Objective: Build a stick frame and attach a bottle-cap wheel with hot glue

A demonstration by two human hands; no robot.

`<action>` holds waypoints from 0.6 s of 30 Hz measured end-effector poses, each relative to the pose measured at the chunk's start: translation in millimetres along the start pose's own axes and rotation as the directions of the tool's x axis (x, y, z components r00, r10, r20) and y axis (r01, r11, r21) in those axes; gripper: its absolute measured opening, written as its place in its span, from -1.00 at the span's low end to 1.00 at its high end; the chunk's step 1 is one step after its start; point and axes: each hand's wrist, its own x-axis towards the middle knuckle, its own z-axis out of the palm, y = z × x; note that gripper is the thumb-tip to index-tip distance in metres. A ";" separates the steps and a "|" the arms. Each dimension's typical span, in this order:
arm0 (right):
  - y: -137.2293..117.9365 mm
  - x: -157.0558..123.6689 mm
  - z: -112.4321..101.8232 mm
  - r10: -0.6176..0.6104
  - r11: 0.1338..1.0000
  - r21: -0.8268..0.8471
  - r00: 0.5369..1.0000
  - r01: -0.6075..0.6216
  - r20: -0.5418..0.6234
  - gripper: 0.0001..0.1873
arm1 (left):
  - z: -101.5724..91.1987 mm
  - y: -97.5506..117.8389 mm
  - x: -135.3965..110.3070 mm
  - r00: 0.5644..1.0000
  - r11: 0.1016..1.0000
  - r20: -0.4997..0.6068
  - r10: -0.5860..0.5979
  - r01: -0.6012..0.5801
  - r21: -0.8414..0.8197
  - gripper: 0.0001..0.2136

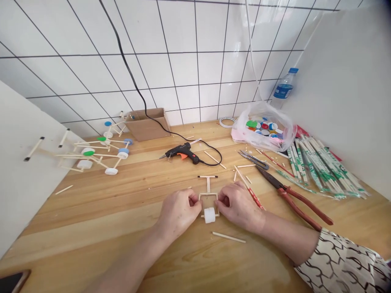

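Observation:
On the wooden table in front of me lies a small frame (209, 194) made of chopstick pieces. Across its near end is a white bottle cap wheel (209, 215); a short crossbar with dark ends (207, 177) tops the stem at the far end. My left hand (180, 208) pinches the frame's left side between thumb and fingers. On the right side, my right hand (238, 204) has its closed fingertips on the frame. A loose stick piece (229, 237) lies just nearer to me. Beside my right hand rests a chopstick with a red patterned end (252, 191).
A black glue gun (181, 152) lies beyond my hands, its cord looping right. Pliers (293, 195), snips (255, 158) and wrapped chopsticks (330, 167) lie right, below a bag of bottle caps (264, 126). Stick-and-cap models (100, 152) and a cardboard box (149, 126) stand left.

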 end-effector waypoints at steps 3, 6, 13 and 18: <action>0.6 -0.7 -1.0 0.002 1.000 0.006 1.000 -0.002 0.020 -0.87 | -0.4 -0.7 -0.6 1.000 0.998 -0.009 0.007 -0.008 -0.060 -0.87; 2.1 -1.5 -0.9 0.001 1.000 0.008 1.000 -0.001 0.022 -0.86 | -1.9 0.3 -2.5 1.000 0.986 -0.006 0.018 -0.018 -0.166 -0.86; 5.1 -2.1 1.1 -0.016 1.000 0.021 1.000 0.016 -0.002 -0.87 | -3.1 -1.0 -2.3 0.999 0.882 0.036 -0.015 0.030 -0.470 -0.93; 6.9 -2.4 0.0 -0.015 0.999 0.052 1.000 0.015 0.004 -0.87 | -1.7 -6.8 0.0 0.999 0.837 0.052 -0.006 0.033 -0.546 -0.88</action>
